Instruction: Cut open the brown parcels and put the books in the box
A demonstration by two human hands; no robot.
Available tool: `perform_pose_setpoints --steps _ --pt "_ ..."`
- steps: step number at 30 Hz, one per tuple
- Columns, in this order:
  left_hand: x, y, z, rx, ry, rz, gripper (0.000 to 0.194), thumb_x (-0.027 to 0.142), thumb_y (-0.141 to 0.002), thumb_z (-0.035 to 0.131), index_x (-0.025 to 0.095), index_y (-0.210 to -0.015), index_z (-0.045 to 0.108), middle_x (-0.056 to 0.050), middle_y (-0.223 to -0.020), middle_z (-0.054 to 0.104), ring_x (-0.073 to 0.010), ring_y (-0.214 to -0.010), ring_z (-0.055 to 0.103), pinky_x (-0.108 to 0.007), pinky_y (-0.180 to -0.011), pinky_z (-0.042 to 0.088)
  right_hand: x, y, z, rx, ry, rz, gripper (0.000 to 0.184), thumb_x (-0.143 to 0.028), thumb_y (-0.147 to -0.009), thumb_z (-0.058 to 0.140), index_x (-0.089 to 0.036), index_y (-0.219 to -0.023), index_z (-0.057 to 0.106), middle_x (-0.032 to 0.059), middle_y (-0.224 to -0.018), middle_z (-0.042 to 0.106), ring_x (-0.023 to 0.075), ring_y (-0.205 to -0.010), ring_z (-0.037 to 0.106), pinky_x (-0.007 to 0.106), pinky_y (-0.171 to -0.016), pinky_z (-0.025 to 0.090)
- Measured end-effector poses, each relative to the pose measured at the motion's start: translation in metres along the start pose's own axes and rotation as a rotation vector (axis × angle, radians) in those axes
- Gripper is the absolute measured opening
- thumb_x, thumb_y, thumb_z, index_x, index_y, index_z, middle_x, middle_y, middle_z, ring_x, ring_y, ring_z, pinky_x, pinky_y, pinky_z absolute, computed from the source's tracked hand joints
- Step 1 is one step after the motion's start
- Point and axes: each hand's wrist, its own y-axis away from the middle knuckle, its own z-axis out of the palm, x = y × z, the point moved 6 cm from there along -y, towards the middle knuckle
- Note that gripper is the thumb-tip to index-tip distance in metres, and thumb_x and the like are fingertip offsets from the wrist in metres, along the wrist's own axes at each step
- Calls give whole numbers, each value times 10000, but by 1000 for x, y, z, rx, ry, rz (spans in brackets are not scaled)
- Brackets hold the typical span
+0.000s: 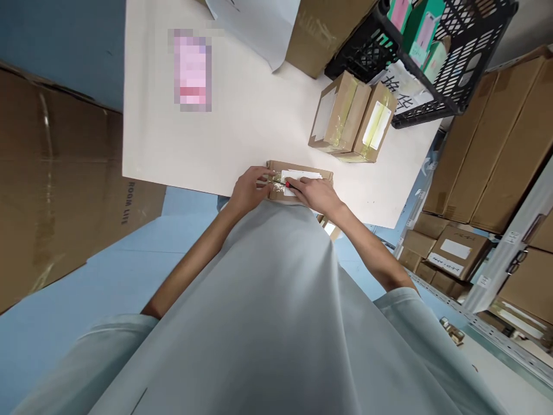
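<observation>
Pink item: up at ten to eleven o'clock from the small box, a blurred pink patch [192, 72] lies on the counter [242, 132]; too masked to name.
Left hand: here's the left hand [249, 189] at the box's nine o'clock end, fingers part-curled and slightly apart, seemingly steadying it; whether they pinch any tape, I cannot tell.
Small box: and the small cardboard box [327, 173] sits at the counter's near edge, right against the shirt [285, 253], white label [298, 174] up. Looks light and fairly stiff, shiny tape likely slick, thin walls could dent. Best hold: both short ends, low down, clear of the tool's tip.
Tool: over the top goes a slim red-and-black tool [288, 184], its thin tip towards nine; blade or shaft, too small to say.
Right hand: the right hand [318, 195] has that tool, fingers closed around it, resting over the box's right half.
Taped boxes: out at one o'clock, two taped boxes [347, 115] stand side by side.
Crate: beyond, at half past one, a black crate [449, 98] holds green boxes [421, 31].
</observation>
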Motion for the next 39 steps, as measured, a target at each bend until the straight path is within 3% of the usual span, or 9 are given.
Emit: perform_pose_setpoints --steps 13,23,27,30,34,37,39 --pt "-3 -1 1 24 16 6 398 240 -919 749 244 -1310 820 -81 -1399 761 -253 -1139 769 -410 -1005 711 -4 -4 -9 -68 114 -47 525 -410 -1249 298 -247 -1687 536 174 -1318 811 347 -1099 810 399 -875 509" --pt "-9 -5 0 56 9 -22 400 233 -892 753 217 -1283 837 -97 -1398 787 -259 -1126 781 -387 -974 704 -18 -11 -16 -85 159 -54 518 -108 -1145 391 -165 -1623 585 201 -1329 821 349 -1197 805 415 -916 549" --pt "-9 -6 3 85 -18 -52 385 232 -880 767 224 -1258 844 -94 -1385 794 -266 -1115 774 -384 -965 707 -12 -6 -11 -85 172 -22 486 -60 -1133 377 -120 -1530 650 238 -1316 822 338 -1189 814 412 -918 553" --pt "-10 -7 5 99 -29 -70 383 232 -876 760 233 -1248 854 -89 -1377 794 -268 -1100 768 -387 -963 703 -7 -1 -5 -59 165 -18 499 -75 -1143 371 -119 -1570 627 252 -1342 813 340 -1186 818 412 -908 555" --pt "-8 -4 5 126 -51 -74 376 228 -880 737 234 -1237 855 -84 -1400 788 -259 -1066 765 -390 -959 691 15 10 5 -36 127 31 513 -89 -1126 361 -102 -1516 693 257 -1265 842 358 -1173 817 422 -893 565" --pt "-4 -2 6 149 -66 -83 383 221 -888 718 233 -1246 854 -84 -1413 785 -254 -1052 769 -383 -947 685 53 33 18 -95 70 133 494 -115 -1097 407 -71 -1430 769 300 -1168 850 411 -1127 822 482 -883 574" --pt "-2 -2 7 149 -74 -89 389 214 -889 707 232 -1248 856 -85 -1410 789 -255 -1052 776 -382 -946 683 78 52 25 -105 74 190 537 -93 -1085 402 -93 -1508 732 308 -1222 836 413 -1143 820 492 -905 557"
